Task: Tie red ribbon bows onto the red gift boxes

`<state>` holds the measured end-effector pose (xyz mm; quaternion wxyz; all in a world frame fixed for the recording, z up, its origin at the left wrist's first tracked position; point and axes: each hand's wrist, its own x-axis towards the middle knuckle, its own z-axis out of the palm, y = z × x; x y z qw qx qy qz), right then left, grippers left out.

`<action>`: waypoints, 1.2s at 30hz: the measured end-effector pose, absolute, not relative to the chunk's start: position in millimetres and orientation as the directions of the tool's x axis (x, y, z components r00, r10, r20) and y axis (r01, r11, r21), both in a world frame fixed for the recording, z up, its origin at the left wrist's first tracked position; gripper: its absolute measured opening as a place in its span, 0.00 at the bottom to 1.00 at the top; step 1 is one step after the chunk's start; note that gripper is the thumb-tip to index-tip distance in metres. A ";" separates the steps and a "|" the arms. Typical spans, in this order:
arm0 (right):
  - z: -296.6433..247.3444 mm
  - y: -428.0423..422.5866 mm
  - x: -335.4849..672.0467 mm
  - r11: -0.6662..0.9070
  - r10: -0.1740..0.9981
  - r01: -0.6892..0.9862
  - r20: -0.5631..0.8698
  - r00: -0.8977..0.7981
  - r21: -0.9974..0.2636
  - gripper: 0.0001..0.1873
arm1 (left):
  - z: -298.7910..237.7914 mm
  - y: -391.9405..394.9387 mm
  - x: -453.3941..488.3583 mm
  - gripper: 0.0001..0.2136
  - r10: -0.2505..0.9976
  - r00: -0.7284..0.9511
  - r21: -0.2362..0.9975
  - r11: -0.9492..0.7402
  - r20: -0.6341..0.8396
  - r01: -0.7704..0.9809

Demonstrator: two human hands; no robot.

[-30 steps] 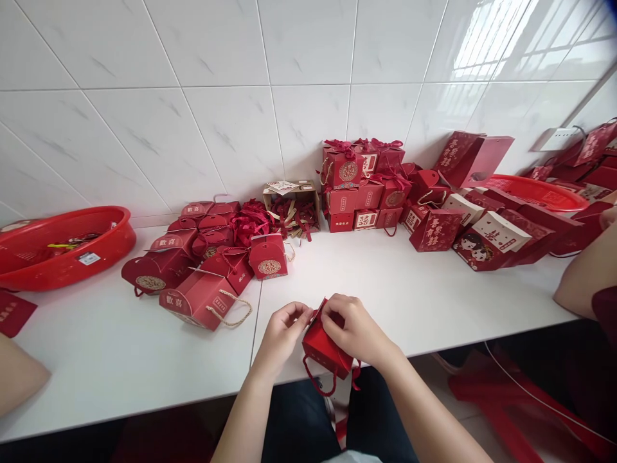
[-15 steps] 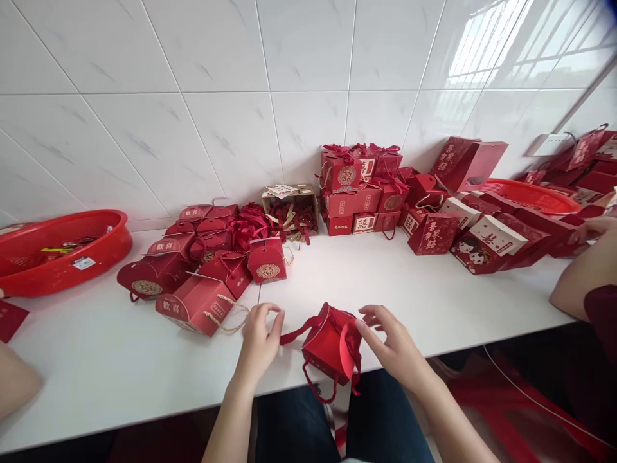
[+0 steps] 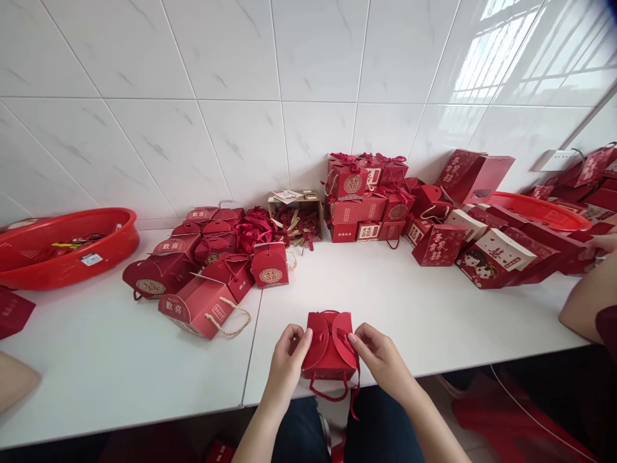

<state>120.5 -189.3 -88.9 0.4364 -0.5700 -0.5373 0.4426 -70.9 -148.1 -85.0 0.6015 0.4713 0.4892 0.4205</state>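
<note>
A small red paper gift box (image 3: 330, 350) with two rounded top flaps and dangling red ribbon stands at the near edge of the white table (image 3: 409, 308). My left hand (image 3: 288, 357) pinches the left flap with curled fingers. My right hand (image 3: 380, 357) pinches the right flap near the ribbon. Both hands press in on the box from either side.
Piles of finished red boxes (image 3: 202, 270) lie left of centre, and stacked ones (image 3: 366, 196) stand against the tiled wall. A cardboard box of ribbons and tags (image 3: 295, 215) sits between them. Red basins (image 3: 62, 247) (image 3: 535, 202) flank the table. Other people's arms (image 3: 585, 299) (image 3: 14, 379) enter at right and left.
My hands had spread apart, pulling the ribbon out to the left. Now both have come back onto the box, which stands upright with its flaps up.
</note>
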 end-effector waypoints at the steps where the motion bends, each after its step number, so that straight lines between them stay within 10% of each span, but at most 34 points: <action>1: -91.9 -189.3 119.0 -0.039 0.999 0.152 -0.038 0.011 -0.988 0.19 | -84.8 -148.0 -74.3 0.19 0.964 0.180 0.978 0.206 -0.197 -0.034; 7: -96.8 -196.5 114.7 -0.128 0.986 -0.156 -0.108 -0.130 -0.979 0.18 | -87.1 -138.6 -93.9 0.20 0.955 0.248 0.984 0.136 -0.160 0.113; 21: -82.3 -181.7 156.4 -0.216 0.954 -0.069 -0.195 -0.226 -0.974 0.28 | -72.1 -121.9 -125.2 0.24 0.942 0.318 0.990 0.133 -0.109 -0.055; 36: -47.4 -158.2 162.7 -0.025 0.992 0.497 0.040 0.120 -0.867 0.28 | -33.6 -137.7 -127.2 0.23 0.984 0.130 0.990 0.110 -0.121 0.088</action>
